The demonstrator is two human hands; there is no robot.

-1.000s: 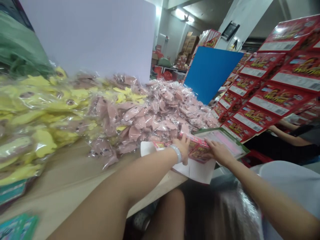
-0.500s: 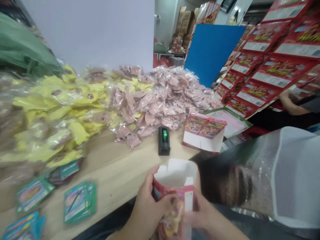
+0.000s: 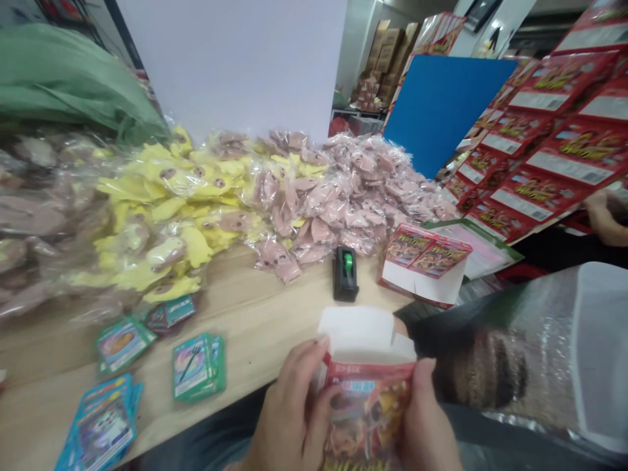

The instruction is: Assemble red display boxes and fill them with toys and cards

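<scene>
Both of my hands hold a small red printed cardboard box (image 3: 367, 418) just off the table's front edge. Its white top flap stands up and the top is unclosed; what lies inside is hidden. My left hand (image 3: 294, 405) wraps round the left side, thumb on the printed front. My right hand (image 3: 429, 418) grips the right side. Beyond the box, a black tape dispenser (image 3: 346, 278) with a green roll stands on the table. To its right is a red display carton (image 3: 424, 268) with a white front panel, holding red printed packs.
Bagged yellow pieces (image 3: 181, 190) and bagged pink pieces (image 3: 343, 196) lie heaped along the back. Green cards (image 3: 199, 366) and blue cards (image 3: 105, 425) sit at the left. Red cartons (image 3: 540, 157) are stacked at right, near another person's hand (image 3: 608, 219). A plastic bag (image 3: 520, 347) bulges beside me.
The box has turned so its printed front faces me, and my right hand has shifted onto its right side. The whole view has swung left, so the surroundings appear further right.
</scene>
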